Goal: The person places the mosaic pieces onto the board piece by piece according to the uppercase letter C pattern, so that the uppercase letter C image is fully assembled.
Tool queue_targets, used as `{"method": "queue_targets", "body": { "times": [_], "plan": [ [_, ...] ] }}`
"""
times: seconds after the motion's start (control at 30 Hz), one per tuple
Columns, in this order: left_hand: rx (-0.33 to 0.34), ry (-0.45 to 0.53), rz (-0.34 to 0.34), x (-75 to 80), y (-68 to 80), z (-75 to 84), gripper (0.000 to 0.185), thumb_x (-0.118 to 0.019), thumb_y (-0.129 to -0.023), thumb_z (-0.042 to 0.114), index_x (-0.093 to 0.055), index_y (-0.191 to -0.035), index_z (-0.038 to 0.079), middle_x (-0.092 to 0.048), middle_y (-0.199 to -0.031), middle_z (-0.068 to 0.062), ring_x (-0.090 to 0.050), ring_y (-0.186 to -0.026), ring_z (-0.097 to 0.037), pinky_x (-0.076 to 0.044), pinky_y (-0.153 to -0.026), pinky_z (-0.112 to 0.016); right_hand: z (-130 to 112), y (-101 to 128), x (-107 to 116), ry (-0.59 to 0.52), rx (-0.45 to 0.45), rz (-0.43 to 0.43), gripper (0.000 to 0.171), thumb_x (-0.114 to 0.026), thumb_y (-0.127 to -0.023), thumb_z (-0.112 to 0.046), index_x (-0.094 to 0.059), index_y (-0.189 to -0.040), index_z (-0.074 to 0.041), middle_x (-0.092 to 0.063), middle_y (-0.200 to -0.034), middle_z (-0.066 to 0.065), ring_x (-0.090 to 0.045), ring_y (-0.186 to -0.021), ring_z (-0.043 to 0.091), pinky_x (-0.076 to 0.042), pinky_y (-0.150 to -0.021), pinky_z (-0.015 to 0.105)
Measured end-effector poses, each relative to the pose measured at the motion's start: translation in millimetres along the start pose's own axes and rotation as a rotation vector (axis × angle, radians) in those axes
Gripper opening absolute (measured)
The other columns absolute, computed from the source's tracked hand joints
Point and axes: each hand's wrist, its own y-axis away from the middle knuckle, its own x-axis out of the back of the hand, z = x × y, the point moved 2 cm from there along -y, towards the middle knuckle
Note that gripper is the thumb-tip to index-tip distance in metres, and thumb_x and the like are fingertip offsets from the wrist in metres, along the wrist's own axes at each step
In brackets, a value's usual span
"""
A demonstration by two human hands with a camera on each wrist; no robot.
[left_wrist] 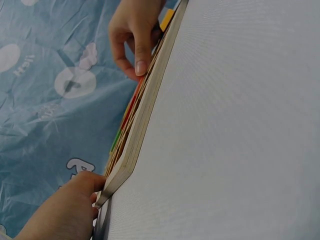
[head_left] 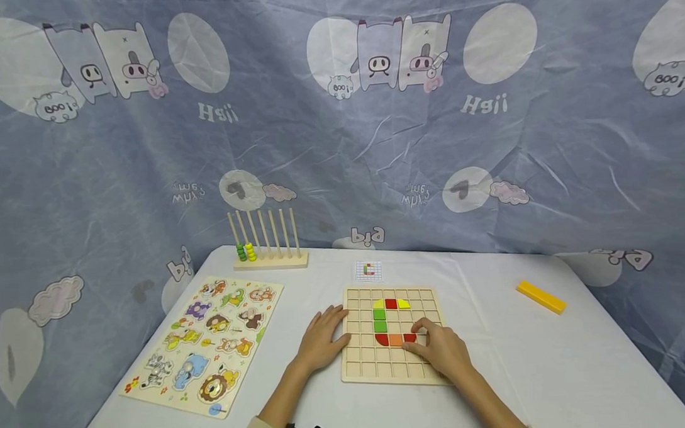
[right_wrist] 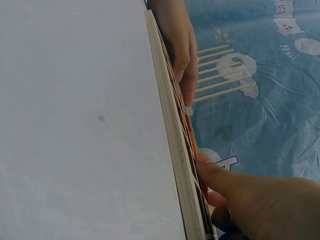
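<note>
A wooden grid board (head_left: 359,364) lies on the white table (head_left: 552,370) in front of me. It holds a curved pattern of yellow, red, green and orange tiles (head_left: 380,320). My left hand (head_left: 324,337) rests flat against the board's left edge with straight fingers. My right hand (head_left: 426,332) lies on the board's lower right and pinches a red tile (head_left: 410,337) at the end of the pattern. The left wrist view shows the board's edge (left_wrist: 145,115), my left hand (left_wrist: 70,210) at its corner and my right hand (left_wrist: 132,42) on the tiles. In the right wrist view my right hand's thumb (right_wrist: 212,175) presses on the board (right_wrist: 172,130).
An animal peg puzzle (head_left: 205,345) lies to the left. At the back stand a wooden rod rack (head_left: 267,245) with green and yellow beads and a small pattern card (head_left: 369,270). A yellow block (head_left: 540,296) lies at the right. A blue printed cloth (head_left: 340,145) hangs behind.
</note>
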Motion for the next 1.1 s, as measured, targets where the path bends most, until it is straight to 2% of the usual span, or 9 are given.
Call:
{"method": "queue_targets", "body": {
  "times": [0.43,0.9,1.0,1.1],
  "plan": [
    [0.002,-0.002,-0.001,-1.7,0.3,-1.5,0.055,-0.051,-0.089,0.039,-0.044,-0.137,0.014,-0.038,-0.144,-0.004,-0.027,-0.135,-0.025,-0.016,-0.110,-0.045,2,1,0,-0.006,-0.015,-0.015,0.038,-0.077,-0.066,-0.048,-0.062,-0.091,-0.022,-0.041,-0.050,-0.008,-0.037,-0.044,0.009,-0.031,-0.039,0.025],
    [0.000,0.006,0.000,-3.9,-2.9,0.6,0.055,-0.052,-0.089,0.040,-0.044,-0.137,0.014,-0.038,-0.144,-0.003,-0.027,-0.135,-0.023,-0.016,-0.110,-0.045,6,4,9,-0.063,0.005,-0.032,0.031,-0.074,-0.074,-0.040,-0.065,-0.095,-0.020,-0.041,-0.053,-0.008,-0.035,-0.044,0.007,-0.028,-0.039,0.021],
    [0.009,0.054,0.005,-2.4,-3.3,0.0,0.054,-0.053,-0.088,0.038,-0.046,-0.136,0.013,-0.040,-0.143,-0.004,-0.028,-0.134,-0.024,-0.016,-0.110,-0.046,9,2,17,-0.107,0.027,-0.027,0.031,-0.070,-0.078,-0.040,-0.066,-0.098,-0.016,-0.042,-0.054,-0.007,-0.033,-0.043,0.006,-0.028,-0.038,0.020],
    [0.068,0.198,-0.020,2.6,-5.9,-2.6,0.053,-0.054,-0.088,0.036,-0.047,-0.135,0.012,-0.040,-0.142,-0.005,-0.028,-0.135,-0.024,-0.013,-0.111,-0.046,15,-2,30,-0.136,0.028,-0.007,0.032,-0.066,-0.082,-0.041,-0.066,-0.101,-0.015,-0.042,-0.054,-0.006,-0.033,-0.042,0.006,-0.029,-0.038,0.020]
  ]
}}
